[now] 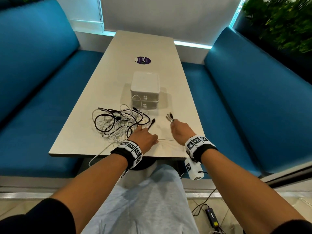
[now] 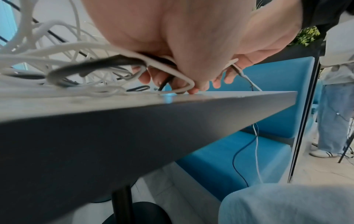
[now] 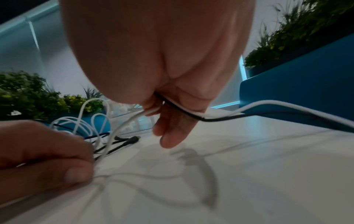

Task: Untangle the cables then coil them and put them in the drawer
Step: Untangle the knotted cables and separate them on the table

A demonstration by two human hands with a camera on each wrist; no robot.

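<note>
Cables point(image 1: 118, 123) sit tangled; our left hand point(image 1: 143, 137) pinches strands, our right hand point(image 1: 179, 130) grips plug ends point(image 1: 170, 117). Pulling apart could tighten knots.

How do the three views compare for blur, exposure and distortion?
Head view: sharp, evenly lit, bent edges, plants smeared. Left wrist view: tangled white and black cables motion-blurred. Right wrist view: dim, right hand underexposed, soft shadow on the pale rectangular table.

Pale rectangular tabletop point(image 1: 179, 92), tangled white and black cables point(image 1: 118, 123) on its near left, white two-drawer box point(image 1: 145, 85) mid-table, round purple sticker point(image 1: 143, 60) farther back
</note>
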